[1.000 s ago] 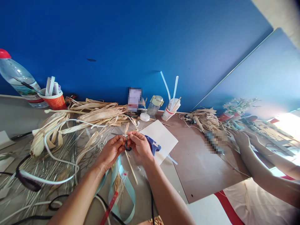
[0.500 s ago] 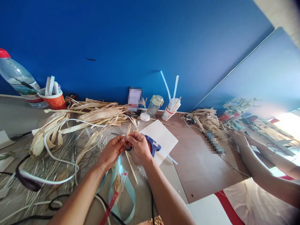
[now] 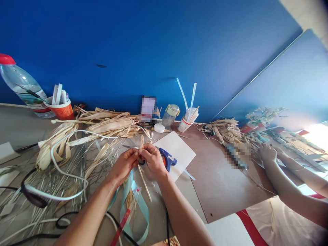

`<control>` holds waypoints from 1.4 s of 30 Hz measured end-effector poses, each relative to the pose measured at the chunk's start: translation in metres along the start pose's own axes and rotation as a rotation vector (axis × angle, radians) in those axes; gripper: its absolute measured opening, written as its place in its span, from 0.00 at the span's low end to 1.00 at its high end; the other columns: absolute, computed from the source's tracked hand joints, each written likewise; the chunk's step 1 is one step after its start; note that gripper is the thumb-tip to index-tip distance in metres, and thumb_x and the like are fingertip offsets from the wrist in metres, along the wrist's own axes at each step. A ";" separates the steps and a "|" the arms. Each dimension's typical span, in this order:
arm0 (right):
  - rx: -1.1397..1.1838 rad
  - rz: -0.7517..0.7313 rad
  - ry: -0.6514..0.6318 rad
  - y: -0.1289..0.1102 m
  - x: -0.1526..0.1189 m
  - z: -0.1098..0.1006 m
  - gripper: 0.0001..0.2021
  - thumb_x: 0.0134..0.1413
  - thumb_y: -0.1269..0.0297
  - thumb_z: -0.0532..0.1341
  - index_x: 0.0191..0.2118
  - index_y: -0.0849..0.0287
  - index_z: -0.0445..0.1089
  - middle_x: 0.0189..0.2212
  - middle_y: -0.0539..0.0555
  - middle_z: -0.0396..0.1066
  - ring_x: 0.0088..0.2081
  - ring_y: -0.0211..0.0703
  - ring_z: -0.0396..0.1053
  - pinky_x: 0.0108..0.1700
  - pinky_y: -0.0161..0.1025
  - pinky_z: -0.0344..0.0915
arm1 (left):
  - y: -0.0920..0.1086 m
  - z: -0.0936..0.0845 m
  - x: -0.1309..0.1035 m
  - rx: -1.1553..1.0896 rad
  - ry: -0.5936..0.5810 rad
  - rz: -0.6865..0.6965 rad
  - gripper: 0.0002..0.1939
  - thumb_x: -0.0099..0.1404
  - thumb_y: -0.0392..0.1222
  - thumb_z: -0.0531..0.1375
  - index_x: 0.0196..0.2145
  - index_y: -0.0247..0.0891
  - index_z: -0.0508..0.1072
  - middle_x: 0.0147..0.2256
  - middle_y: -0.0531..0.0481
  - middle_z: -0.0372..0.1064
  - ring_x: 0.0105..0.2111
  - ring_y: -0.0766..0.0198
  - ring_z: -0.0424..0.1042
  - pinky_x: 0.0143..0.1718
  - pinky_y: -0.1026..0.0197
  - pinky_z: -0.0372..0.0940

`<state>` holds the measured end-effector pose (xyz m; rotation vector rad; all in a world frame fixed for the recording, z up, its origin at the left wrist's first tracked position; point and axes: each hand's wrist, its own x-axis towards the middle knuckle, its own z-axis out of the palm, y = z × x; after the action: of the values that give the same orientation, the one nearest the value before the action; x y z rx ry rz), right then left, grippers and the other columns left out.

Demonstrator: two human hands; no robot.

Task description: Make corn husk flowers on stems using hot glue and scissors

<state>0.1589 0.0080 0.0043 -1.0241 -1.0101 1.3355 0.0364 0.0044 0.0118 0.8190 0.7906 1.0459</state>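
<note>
Head view: the left hand and right hand pinch a small husk piece between them, above a cluttered grey surface. Dry husks lie behind, before a blue wall.

A straw-yellow husk in the hands; right of them, a blue tool and white paper, then brown tabletop; below them, a pale-turquoise ribbon and red strip; far left of them, an orange cup with white rim; beyond, a deep-blue wall
</note>
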 end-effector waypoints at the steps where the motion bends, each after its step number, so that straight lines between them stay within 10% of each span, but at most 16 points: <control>1: 0.013 0.001 -0.005 0.000 0.000 0.000 0.07 0.45 0.61 0.64 0.26 0.59 0.69 0.18 0.45 0.64 0.21 0.33 0.57 0.25 0.32 0.54 | 0.000 0.000 0.000 -0.003 0.000 0.002 0.15 0.51 0.48 0.69 0.27 0.33 0.73 0.23 0.53 0.65 0.21 0.73 0.57 0.22 0.69 0.52; 13: 0.283 0.085 0.063 -0.008 -0.001 0.001 0.10 0.41 0.69 0.64 0.34 0.59 0.72 0.24 0.48 0.71 0.20 0.32 0.64 0.24 0.31 0.60 | 0.002 -0.003 0.001 0.025 0.035 0.021 0.14 0.52 0.49 0.67 0.28 0.35 0.72 0.23 0.55 0.63 0.20 0.73 0.54 0.22 0.69 0.51; 24: 0.289 0.149 0.091 -0.024 0.000 -0.006 0.23 0.47 0.41 0.62 0.31 0.61 0.72 0.22 0.49 0.67 0.20 0.33 0.59 0.23 0.33 0.58 | 0.000 -0.007 0.002 0.225 0.043 0.079 0.14 0.55 0.52 0.64 0.28 0.37 0.72 0.22 0.56 0.61 0.21 0.70 0.55 0.23 0.67 0.52; 35: 0.158 0.058 0.119 -0.021 -0.001 -0.005 0.12 0.45 0.58 0.66 0.22 0.59 0.67 0.18 0.47 0.65 0.18 0.31 0.57 0.22 0.32 0.54 | 0.005 -0.002 -0.001 0.424 0.000 0.102 0.09 0.55 0.47 0.62 0.30 0.39 0.75 0.23 0.54 0.67 0.24 0.64 0.63 0.28 0.63 0.58; 42: 0.261 0.072 0.163 -0.022 -0.001 -0.003 0.15 0.50 0.51 0.60 0.29 0.60 0.71 0.22 0.50 0.68 0.20 0.34 0.60 0.23 0.34 0.55 | 0.011 -0.006 -0.001 0.373 0.014 0.123 0.12 0.54 0.50 0.64 0.29 0.38 0.77 0.22 0.53 0.66 0.23 0.65 0.63 0.28 0.63 0.59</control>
<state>0.1678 0.0070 0.0247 -0.9593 -0.6627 1.3770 0.0260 0.0077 0.0187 1.1905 0.9732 1.0275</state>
